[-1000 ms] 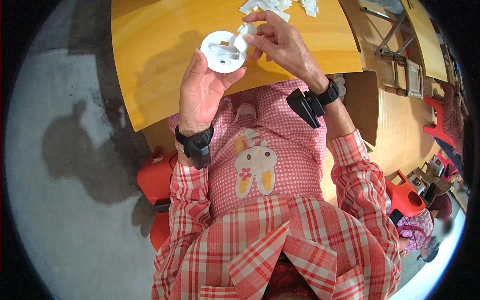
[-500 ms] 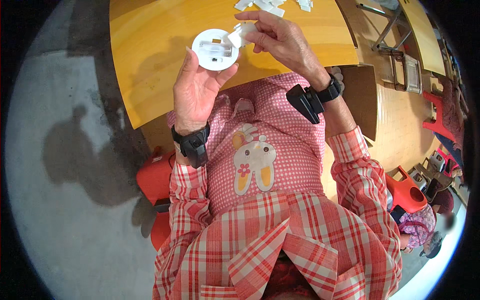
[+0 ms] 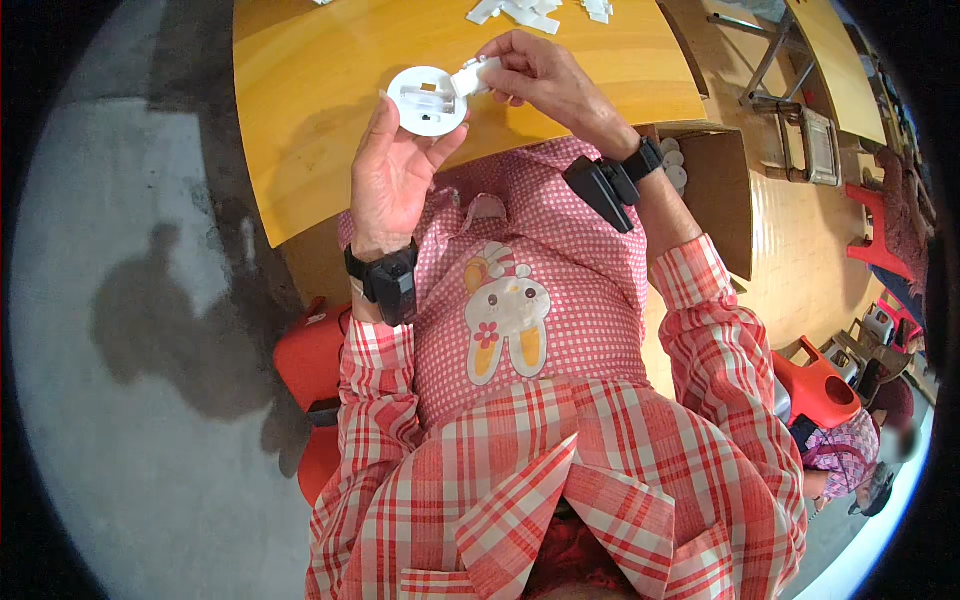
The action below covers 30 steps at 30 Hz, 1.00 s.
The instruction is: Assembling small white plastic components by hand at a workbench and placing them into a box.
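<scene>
Gripping the rim of a round white housing [image 3: 420,125] above the desk [image 3: 300,130], the fingers of the left hand [image 3: 392,180] sit clear of its long recess [image 3: 427,102]. The fingers of the right hand [image 3: 548,82] pinch a small white piece [image 3: 472,78] at the housing's upper right edge. Beyond, a cardboard box [image 3: 722,195] below the desk holds round white discs [image 3: 674,165], and loose white pieces [image 3: 522,12] lie at the desk's far side.

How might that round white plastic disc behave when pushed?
The round white plastic disc is probably stiff: it looks unbent in the left hand. Its hollowed face suggests lightness, and its circular outline might roll on edge.
</scene>
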Available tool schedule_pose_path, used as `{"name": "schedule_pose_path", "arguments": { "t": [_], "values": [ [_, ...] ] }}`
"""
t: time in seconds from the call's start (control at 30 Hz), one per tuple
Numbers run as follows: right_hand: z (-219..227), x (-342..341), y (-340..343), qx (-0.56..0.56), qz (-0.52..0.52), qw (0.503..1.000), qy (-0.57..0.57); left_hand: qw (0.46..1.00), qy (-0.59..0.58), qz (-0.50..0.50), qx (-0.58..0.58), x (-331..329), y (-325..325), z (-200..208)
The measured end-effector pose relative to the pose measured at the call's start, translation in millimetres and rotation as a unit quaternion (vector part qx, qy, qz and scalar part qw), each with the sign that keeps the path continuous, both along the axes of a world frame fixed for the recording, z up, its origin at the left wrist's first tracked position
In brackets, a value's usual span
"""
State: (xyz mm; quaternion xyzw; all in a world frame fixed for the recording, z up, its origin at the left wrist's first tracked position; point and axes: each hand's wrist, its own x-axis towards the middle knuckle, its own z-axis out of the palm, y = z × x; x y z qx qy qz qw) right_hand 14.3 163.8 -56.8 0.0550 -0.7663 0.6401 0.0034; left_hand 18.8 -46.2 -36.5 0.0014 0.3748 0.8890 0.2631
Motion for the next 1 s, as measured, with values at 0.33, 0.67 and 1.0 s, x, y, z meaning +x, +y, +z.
{"name": "schedule_pose_path", "arguments": {
  "t": [0.33,0.67,1.0],
  "values": [
    [-22.4,-20.9,6.7,0.286,-0.032,0.945,0.158,0.995,0.0,0.063,-0.083,-10.8,-18.3,-12.5],
    [-15.1,-8.9,15.7,0.439,0.047,0.866,0.235,0.994,-0.01,0.064,-0.084,-7.1,-17.5,-10.0],
    [-14.4,-7.5,19.2,0.424,0.029,0.866,0.263,0.994,-0.009,0.065,-0.089,-4.2,-22.3,-9.4]
  ]
}}
